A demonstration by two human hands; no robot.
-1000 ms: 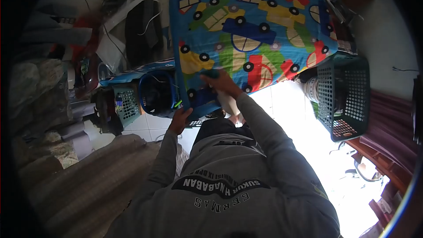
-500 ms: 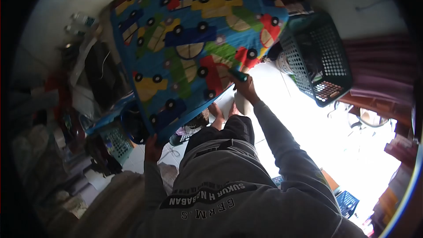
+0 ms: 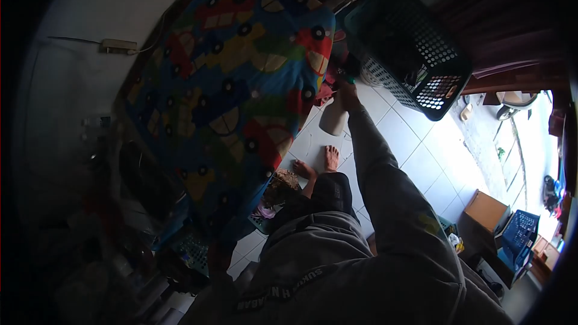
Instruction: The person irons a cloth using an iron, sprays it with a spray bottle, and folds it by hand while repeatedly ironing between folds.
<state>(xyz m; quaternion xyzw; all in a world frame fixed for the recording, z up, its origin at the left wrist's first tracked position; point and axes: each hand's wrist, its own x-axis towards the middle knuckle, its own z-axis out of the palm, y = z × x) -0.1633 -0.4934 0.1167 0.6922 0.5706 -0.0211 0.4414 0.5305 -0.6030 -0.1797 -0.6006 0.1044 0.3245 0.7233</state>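
Note:
A blue cloth (image 3: 223,96) with colourful printed cars covers a raised surface at the upper left. My right hand (image 3: 349,96) is closed around a green handle (image 3: 348,77) near the right edge of the cloth, beside the dark basket. A pale, rounded object (image 3: 333,118) hangs just below that hand; what it is I cannot make out. My left hand (image 3: 220,255) is in deep shadow at the cloth's lower corner, its fingers too dark to make out.
A dark green perforated basket (image 3: 415,54) stands at the upper right. White floor tiles (image 3: 397,132) show beside my bare feet (image 3: 330,159). A blue basket (image 3: 519,235) and a cardboard box (image 3: 485,209) are at the lower right. An extension socket (image 3: 118,46) is on the left wall.
My right hand has moved with the green handle from above the cloth to beyond its right edge. The view has turned, and the cloth now appears further left and darker.

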